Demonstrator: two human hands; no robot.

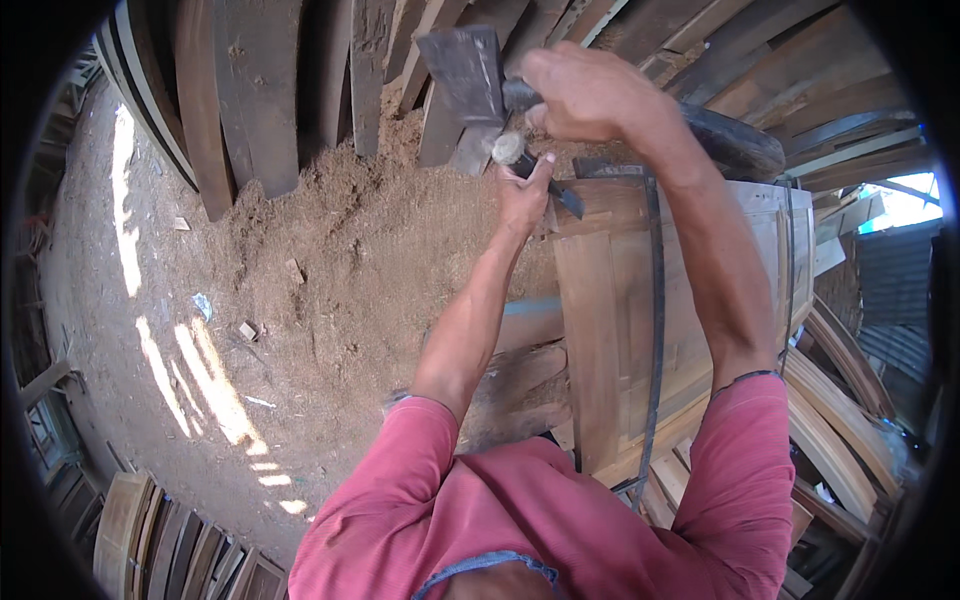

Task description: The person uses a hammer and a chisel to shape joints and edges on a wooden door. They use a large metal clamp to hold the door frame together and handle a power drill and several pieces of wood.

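My right hand [590, 95] is raised and wrapped round the handle of a mallet [462, 72], whose broad, dark, squarish head is at the upper middle. A thick dark rounded piece [735, 140] shows behind my right forearm; I cannot tell whether it belongs to the mallet. Just below the mallet head, my left hand [525, 195] grips a chisel [509, 149] with a worn, pale, round butt end. Its dark flat blade points down to the right, near the end of a wooden panelled door [600, 330]. Whether the blade touches the wood is unclear.
Dark bands [656, 330] cross the door. Long boards [262, 90] lean along the far side, with more timber [840, 440] at right and wooden pieces [125, 520] at lower left. Sawdust and small wood scraps [248, 330] lie on the ground [330, 290].
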